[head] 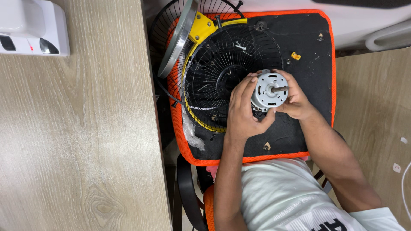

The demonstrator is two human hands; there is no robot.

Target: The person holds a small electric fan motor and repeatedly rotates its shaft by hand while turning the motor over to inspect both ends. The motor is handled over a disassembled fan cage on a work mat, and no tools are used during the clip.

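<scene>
Both hands (246, 113) (295, 102) grip motor (269, 89) btwn them.

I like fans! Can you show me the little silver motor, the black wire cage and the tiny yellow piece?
silver motor (269, 90), head view, round end face.
black wire cage (214, 64), head view, upper spokes.
yellow piece (295, 56), head view, its middle.

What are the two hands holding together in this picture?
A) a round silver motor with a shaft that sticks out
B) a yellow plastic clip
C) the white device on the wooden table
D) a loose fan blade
A: both the left hand and the right hand grip the round silver motor, its shaft pointing up at the camera, above the black wire fan guard that lies on the orange-edged black pad.
</scene>
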